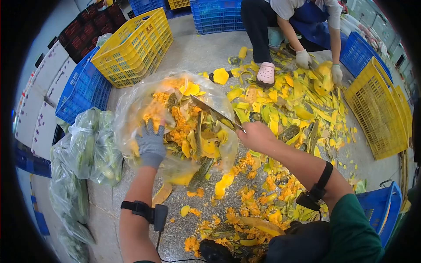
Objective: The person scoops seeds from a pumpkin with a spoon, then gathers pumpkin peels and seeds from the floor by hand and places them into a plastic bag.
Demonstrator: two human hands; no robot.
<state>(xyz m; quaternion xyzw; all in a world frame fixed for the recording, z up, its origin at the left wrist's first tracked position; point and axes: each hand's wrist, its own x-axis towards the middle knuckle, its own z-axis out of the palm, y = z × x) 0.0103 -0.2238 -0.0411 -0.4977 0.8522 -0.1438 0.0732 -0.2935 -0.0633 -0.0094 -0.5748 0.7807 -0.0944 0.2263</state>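
My right hand [258,136], bare, is closed round the handle of a knife [211,111]. Its broad blade points up and left over a clear plastic bag [128,119]. Inside the bag lie stringy orange pumpkin pulp [179,120] and strips of yellow and green pumpkin peel [209,148]. At the bag's left side is my left hand [151,145] in a grey glove, fingers spread against the plastic and pulp. Part of its fingertips is hard to make out against the pulp. More pumpkin scraps [263,188] cover the floor below my right forearm.
Across the peel heap [302,114] a co-worker's gloved hands [303,58] work at a yellow pumpkin piece [323,78]. A pink clog [265,73] stands at the heap's edge. Yellow crates [133,48] and blue crates [85,90] stand around; bagged green vegetables [83,144] lie left.
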